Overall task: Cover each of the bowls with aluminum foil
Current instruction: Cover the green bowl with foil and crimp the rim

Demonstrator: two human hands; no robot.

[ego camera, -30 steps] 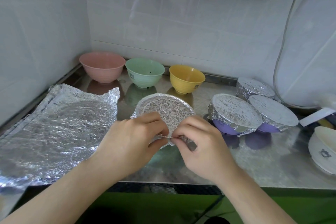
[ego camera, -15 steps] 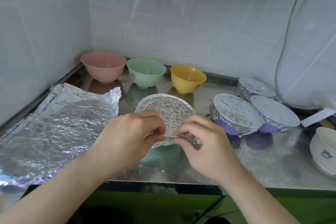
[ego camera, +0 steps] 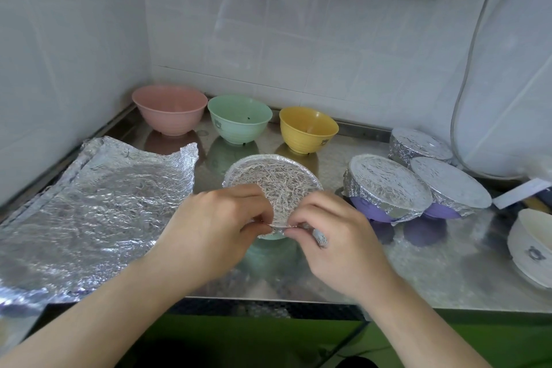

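The foil is thin and already much wrinkled, so if you pull the edge too hard it can tear at the rim, and then the cover does not close. The green bowl [ego camera: 270,236] is light and, I think, slides easily on the shiny steel counter [ego camera: 418,266]; a strong press from one side can tip it or push it toward the covered purple bowls [ego camera: 385,188] just beside it.

Your left hand [ego camera: 215,227] and right hand [ego camera: 337,236] meet at the near rim of this bowl. The fingers of both hands are curled narrow, pinching the edge of the foil cover [ego camera: 274,185], which lies over the bowl's mouth. Most of the cover lies behind your fingers, toward the wall. The spare foil sheets [ego camera: 95,206] lie to the left.
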